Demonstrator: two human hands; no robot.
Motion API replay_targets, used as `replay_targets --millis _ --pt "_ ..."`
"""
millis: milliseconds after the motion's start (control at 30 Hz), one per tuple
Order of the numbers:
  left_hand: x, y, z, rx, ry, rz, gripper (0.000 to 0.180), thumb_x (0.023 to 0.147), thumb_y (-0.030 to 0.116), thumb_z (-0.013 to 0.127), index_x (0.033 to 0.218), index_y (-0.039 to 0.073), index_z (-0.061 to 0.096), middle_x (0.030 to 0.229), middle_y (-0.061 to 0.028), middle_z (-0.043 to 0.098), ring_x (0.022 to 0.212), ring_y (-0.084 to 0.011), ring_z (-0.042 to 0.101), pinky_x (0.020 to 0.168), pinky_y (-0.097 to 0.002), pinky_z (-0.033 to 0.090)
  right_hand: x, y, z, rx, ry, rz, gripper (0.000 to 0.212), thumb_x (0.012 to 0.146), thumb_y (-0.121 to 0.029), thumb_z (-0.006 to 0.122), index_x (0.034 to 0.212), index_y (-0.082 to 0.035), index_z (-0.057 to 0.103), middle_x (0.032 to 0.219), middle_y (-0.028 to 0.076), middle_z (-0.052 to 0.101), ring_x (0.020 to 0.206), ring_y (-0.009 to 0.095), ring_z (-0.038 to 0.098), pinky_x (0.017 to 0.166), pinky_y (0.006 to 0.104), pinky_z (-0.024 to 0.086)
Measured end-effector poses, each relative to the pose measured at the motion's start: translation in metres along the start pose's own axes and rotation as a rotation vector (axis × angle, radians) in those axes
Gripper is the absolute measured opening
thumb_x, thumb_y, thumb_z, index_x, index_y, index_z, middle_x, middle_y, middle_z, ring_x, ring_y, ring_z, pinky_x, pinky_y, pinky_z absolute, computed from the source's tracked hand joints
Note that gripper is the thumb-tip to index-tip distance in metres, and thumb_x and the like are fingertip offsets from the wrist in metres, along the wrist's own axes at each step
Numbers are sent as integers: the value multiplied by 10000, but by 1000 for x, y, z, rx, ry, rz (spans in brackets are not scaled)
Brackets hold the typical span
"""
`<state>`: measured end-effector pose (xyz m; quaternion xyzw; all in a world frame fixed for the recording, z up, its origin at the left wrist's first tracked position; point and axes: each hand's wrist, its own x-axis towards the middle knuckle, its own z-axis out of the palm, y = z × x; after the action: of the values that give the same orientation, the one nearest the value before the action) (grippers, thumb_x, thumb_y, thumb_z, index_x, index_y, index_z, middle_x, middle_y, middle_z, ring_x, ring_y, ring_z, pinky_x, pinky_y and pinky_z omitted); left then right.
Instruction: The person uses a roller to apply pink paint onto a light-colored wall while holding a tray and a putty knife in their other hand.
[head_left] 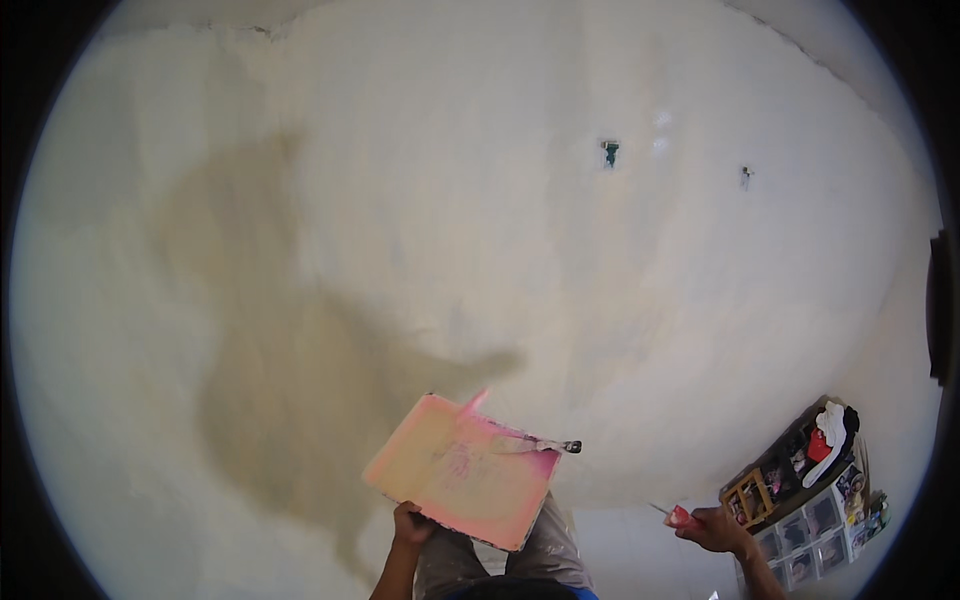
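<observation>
Presumably for steadiness, the left hand [410, 522] clamps the pinkish board [440, 472] by its edge, lower centre; lower right, the right hand [718, 531] wraps round a red-handled tool [682, 518].

no words, brands, numbers or signs can be read. the pink marks [457, 460] near the middle of the board [410, 470] form no legible letters. any print on the tool [556, 445] at the board's upper right edge is too small to tell, as it is on the red handle [684, 519]. the patches on the drawers [800, 540] are too small to read.
</observation>
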<state>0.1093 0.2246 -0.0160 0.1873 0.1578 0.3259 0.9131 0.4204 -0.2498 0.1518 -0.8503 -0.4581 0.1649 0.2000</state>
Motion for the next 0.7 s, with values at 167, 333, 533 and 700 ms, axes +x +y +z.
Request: replay_targets --millis 167,333,533,700 --pt "-60 18 21 28 8 58 359 605 111 556 954 29 567 849 -91 588 810 -262 580 798 -440 485 26 -80 -31 458 183 222 432 891 -386 575 716 9 589 606 88 579 565 158 582 510 299 459" --pt "-97 -7 86 -58 223 134 248 593 97 545 832 32 556 722 -67 556 683 -236 544 701 -383 482 84 -115 -95 836 315 19 350 951 -335 490 884 6 521 650 35 522 507 95 521 457 260 438" --pt "-49 -26 60 -131 120 69 303 584 116 544 874 32 564 741 -85 568 709 -254 558 750 -434 489 203 -165 -146 810 622 -110 355 970 -330 461 1006 16 533 656 35 504 431 78 468 375 246 386" --pt "-27 -39 -14 -201 65 28 340 583 124 549 909 27 566 762 -95 582 728 -270 568 789 -454 487 266 -222 -201 794 799 -252 376 987 -270 416 1236 2 489 659 34 498 445 77 463 394 241 393"
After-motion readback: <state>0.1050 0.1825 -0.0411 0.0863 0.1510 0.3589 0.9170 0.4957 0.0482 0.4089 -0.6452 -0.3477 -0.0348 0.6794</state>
